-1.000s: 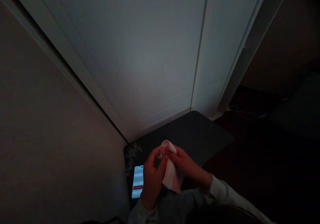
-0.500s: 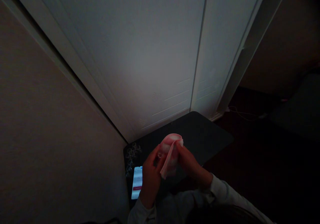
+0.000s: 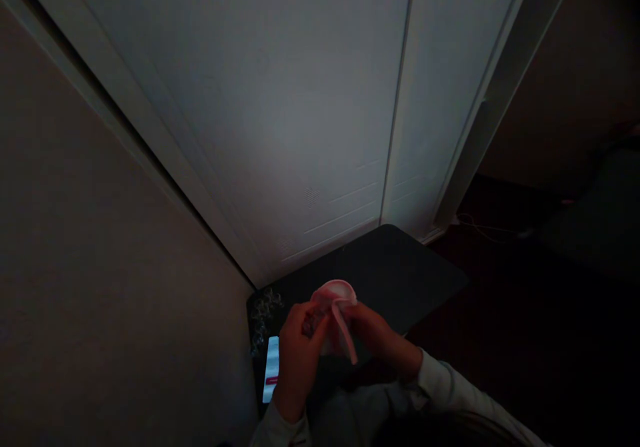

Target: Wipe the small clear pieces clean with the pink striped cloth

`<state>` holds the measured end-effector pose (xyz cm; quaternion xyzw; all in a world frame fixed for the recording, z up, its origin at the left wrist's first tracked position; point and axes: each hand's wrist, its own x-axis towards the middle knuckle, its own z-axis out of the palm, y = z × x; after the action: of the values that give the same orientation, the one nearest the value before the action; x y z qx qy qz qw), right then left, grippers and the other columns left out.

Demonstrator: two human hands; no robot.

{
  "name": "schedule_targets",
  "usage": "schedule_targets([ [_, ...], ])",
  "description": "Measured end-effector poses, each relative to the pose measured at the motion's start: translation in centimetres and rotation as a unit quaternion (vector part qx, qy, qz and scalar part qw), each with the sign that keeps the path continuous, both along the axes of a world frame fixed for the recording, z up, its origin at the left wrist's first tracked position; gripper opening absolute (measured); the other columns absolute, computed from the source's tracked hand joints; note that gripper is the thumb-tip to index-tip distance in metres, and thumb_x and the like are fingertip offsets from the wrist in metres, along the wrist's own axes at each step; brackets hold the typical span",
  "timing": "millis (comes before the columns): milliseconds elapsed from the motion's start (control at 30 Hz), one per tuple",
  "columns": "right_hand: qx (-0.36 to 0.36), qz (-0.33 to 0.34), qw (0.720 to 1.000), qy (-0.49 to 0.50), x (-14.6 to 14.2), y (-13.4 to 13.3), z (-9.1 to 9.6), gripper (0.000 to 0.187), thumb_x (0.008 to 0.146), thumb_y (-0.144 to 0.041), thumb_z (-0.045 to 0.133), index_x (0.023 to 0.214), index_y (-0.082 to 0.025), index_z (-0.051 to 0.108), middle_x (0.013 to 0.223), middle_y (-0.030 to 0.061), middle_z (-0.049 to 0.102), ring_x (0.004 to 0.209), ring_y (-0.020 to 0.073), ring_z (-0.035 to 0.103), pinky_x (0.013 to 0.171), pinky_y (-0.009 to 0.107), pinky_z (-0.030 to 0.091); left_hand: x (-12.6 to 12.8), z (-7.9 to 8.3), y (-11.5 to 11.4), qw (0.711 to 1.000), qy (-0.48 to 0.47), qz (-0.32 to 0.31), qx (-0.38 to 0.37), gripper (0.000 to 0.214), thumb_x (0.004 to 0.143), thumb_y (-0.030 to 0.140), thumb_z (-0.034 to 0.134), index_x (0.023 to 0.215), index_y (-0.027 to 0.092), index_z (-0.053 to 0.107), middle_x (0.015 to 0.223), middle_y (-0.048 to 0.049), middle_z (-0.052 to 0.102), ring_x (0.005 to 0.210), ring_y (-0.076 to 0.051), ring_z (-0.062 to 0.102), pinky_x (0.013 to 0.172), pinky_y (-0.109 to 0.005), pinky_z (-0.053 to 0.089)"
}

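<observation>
Between my two hands is a soft pink piece of cloth (image 3: 334, 294), gathered into a rounded shape at the top with a narrow folded strip hanging down the front. My left hand (image 3: 297, 360) is closed on its left side. A small shiny, see-through thing (image 3: 310, 322) shows by my left fingers; its kind is too dim to make out. On the cloth's right side my right hand (image 3: 380, 337) is closed, its fingertips partly hidden behind the fabric. Both hands are above the dark table. A lit phone (image 3: 271, 370) lies beside my left hand, which covers part of it.
Small clear, glinting pieces (image 3: 265, 310) lie at the left end of the dark table (image 3: 400, 267). Behind it stand white panelled doors (image 3: 300, 134), with a wall (image 3: 100, 267) on the left. A pale cable (image 3: 483, 224) runs along the dark floor at right.
The cloth has shifted slightly left and turned, so its folded strip now slants down to the right. My left hand has moved left, covering more of the phone.
</observation>
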<state>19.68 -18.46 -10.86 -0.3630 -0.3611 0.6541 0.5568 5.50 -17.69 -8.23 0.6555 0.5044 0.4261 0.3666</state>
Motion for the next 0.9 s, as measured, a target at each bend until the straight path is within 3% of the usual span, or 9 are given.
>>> schedule_targets([
  [100, 0.002, 0.017, 1.000, 0.001, 0.2, -0.4, 0.4, 0.040, 0.066, -0.043, 0.071, 0.095, -0.016, 0.067, 0.089, 0.0053, 0.070, 0.081, 0.0203, 0.062, 0.079, 0.034, 0.046, 0.0, 0.1, 0.0, 0.998, -0.050, -0.001, -0.040, 0.021, 0.070, 0.024, 0.068, 0.090, 0.020, 0.064, 0.086, -0.0029, 0.067, 0.080, -0.020, 0.062, 0.073, -0.030, 0.047],
  [200, -0.017, 0.002, 1.000, -0.017, 0.0, -0.9, 0.6, 0.039, 0.070, -0.047, 0.070, 0.095, -0.017, 0.066, 0.083, 0.0029, 0.068, 0.074, 0.0172, 0.061, 0.073, 0.032, 0.046, 0.0, 0.3, 0.1, 0.991, -0.108, -0.002, -0.084, 0.023, 0.068, 0.026, 0.070, 0.088, 0.019, 0.061, 0.080, -0.0009, 0.066, 0.074, -0.017, 0.061, 0.068, -0.026, 0.047],
  [333, -0.049, -0.054, 0.997, -0.019, -0.3, -1.2, 0.7, 0.042, 0.064, -0.050, 0.074, 0.088, -0.017, 0.065, 0.084, 0.0031, 0.067, 0.078, 0.0200, 0.061, 0.076, 0.034, 0.046, -0.3, 0.5, 0.1, 0.979, -0.167, 0.005, -0.115, 0.027, 0.069, 0.032, 0.070, 0.090, 0.019, 0.059, 0.073, 0.0013, 0.062, 0.067, -0.014, 0.059, 0.063, -0.023, 0.046],
  [500, -0.056, -0.067, 0.996, -0.013, -0.3, -1.5, 0.8, 0.040, 0.071, -0.050, 0.068, 0.095, -0.019, 0.062, 0.090, 0.0049, 0.067, 0.086, 0.0226, 0.062, 0.077, 0.035, 0.047, -0.6, 0.3, 0.0, 0.965, -0.220, -0.015, -0.146, 0.032, 0.075, 0.038, 0.065, 0.100, 0.020, 0.058, 0.085, -0.0018, 0.064, 0.076, -0.016, 0.061, 0.067, -0.025, 0.048],
  [733, -0.033, -0.079, 0.994, -0.070, -0.2, -1.4, 0.5, 0.037, 0.071, -0.054, 0.064, 0.079, -0.019, 0.058, 0.073, 0.0024, 0.060, 0.067, 0.0176, 0.056, 0.059, 0.029, 0.046, -0.3, 0.1, -0.1, 0.970, -0.196, -0.031, -0.141, 0.025, 0.076, 0.036, 0.064, 0.093, 0.020, 0.059, 0.076, 0.0003, 0.063, 0.069, -0.013, 0.059, 0.061, -0.022, 0.045],
  [900, -0.013, -0.084, 0.991, -0.105, 0.0, -1.1, -0.2, 0.041, 0.072, -0.059, 0.060, 0.074, -0.018, 0.057, 0.067, 0.0008, 0.057, 0.062, 0.0155, 0.053, 0.056, 0.027, 0.044, -0.1, 0.4, -0.2, 0.976, -0.170, -0.037, -0.129, 0.025, 0.076, 0.036, 0.063, 0.093, 0.019, 0.060, 0.076, -0.0012, 0.064, 0.070, -0.016, 0.060, 0.061, -0.024, 0.046],
])
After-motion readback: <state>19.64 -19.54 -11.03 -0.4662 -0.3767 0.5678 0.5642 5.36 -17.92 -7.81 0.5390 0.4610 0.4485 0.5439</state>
